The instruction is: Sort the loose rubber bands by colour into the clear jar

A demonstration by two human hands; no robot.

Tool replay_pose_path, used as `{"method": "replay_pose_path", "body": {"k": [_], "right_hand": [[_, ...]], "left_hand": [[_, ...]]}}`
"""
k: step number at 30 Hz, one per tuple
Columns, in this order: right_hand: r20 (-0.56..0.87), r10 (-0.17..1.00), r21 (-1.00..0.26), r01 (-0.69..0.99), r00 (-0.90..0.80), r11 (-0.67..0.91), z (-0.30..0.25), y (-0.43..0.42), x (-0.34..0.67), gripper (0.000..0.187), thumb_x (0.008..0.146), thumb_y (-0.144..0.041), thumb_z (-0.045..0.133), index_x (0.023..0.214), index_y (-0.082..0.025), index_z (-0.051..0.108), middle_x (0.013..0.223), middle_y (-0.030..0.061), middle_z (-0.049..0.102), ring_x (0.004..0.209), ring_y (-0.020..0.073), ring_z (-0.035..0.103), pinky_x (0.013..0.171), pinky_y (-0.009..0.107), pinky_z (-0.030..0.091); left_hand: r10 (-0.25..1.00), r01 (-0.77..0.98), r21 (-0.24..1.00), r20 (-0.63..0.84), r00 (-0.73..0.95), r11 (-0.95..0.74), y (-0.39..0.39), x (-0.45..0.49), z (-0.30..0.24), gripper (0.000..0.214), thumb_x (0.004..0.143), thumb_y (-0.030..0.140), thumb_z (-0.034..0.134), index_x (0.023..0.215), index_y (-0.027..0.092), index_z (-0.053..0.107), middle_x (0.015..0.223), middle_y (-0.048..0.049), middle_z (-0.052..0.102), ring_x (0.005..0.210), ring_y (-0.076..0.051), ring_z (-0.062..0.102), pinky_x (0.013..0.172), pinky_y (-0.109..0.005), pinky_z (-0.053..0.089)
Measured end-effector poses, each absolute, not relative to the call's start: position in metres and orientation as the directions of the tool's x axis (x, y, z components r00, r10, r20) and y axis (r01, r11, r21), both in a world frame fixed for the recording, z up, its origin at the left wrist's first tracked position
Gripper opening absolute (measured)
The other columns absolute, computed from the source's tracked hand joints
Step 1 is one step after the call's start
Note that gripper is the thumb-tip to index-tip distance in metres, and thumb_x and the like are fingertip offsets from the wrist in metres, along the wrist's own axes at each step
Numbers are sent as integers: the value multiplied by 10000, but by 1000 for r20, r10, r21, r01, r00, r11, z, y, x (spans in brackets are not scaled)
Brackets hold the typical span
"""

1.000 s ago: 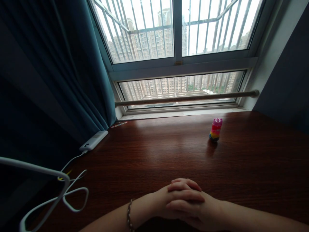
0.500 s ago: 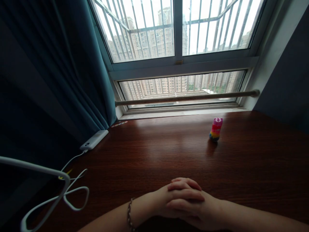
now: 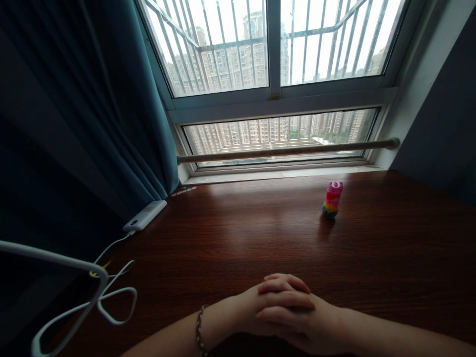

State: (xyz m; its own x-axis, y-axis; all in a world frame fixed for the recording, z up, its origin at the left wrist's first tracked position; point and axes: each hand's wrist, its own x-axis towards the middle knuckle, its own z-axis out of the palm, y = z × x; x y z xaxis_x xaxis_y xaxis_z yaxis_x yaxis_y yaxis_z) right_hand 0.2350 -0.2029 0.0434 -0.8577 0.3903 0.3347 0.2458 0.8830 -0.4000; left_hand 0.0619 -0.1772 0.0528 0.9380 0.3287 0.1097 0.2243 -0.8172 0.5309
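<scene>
My left hand [image 3: 250, 308] and my right hand [image 3: 324, 318] are clasped together low in the view, above the brown wooden tabletop [image 3: 230, 238]. Their fingers overlap and fold over each other; part of each hand is hidden by the other. A braided bracelet [image 3: 200, 329] circles my left wrist. Beyond my right hand, toward the window, a small rainbow-coloured bottle [image 3: 332, 200] stands upright, pink at the top and blue at its base. Neither hand touches it.
On the left edge lies a white power bank [image 3: 145, 216] with a white cable [image 3: 117, 292] looping toward me. A blue curtain [image 3: 148, 124] hangs above it. At the back are a barred window [image 3: 275, 49] and a horizontal rail [image 3: 290, 151]. A wall [image 3: 446, 124] borders the right.
</scene>
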Motion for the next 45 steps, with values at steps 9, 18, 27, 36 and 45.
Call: {"method": "replay_pose_path", "body": {"k": [9,18,27,36,45], "right_hand": [[335,394,-409,244,-856,879,44,-203,236,438,834,-213,496,1262,-248,408,1340,61,326,1270,207,215,1049,401,246],[331,393,-420,238,-858,875,45,-204,236,451,834,-200,494,1273,-245,398,1343,62,317,1274,210,201,1055,402,231],[412,380,-454,175,-828,874,44,-203,235,463,835,-173,477,1280,-235,366,1361,77,298,1280,204,208,1044,392,249],[510,647,-608,294,-567,738,75,-178,250,441,850,-294,519,1255,-192,376,1024,76,612,734,132,615,663,221,489],[772,627,-297,931,104,211,108,-65,357,508,717,-337,645,1188,-219,494,1259,116,387,1104,311,413,904,448,349]], "left_hand": [[346,214,545,153,926,-811,-177,62,47,399,843,416,432,1201,242,461,1260,0,416,1143,-138,439,1022,-226,304],[353,243,545,104,930,-802,-178,62,46,411,836,427,438,1211,259,424,1278,9,391,1147,-151,427,1020,-239,321],[361,154,587,254,897,-795,-177,60,36,402,822,387,484,1197,249,440,1254,-14,430,1140,-177,446,1000,-254,351],[493,41,636,553,671,-770,-172,60,30,507,857,166,401,1329,193,217,1128,-145,554,828,-148,600,764,-287,492],[468,270,399,570,676,-876,-167,58,20,365,817,211,489,490,162,334,415,62,273,379,-45,241,424,-229,180]]}}
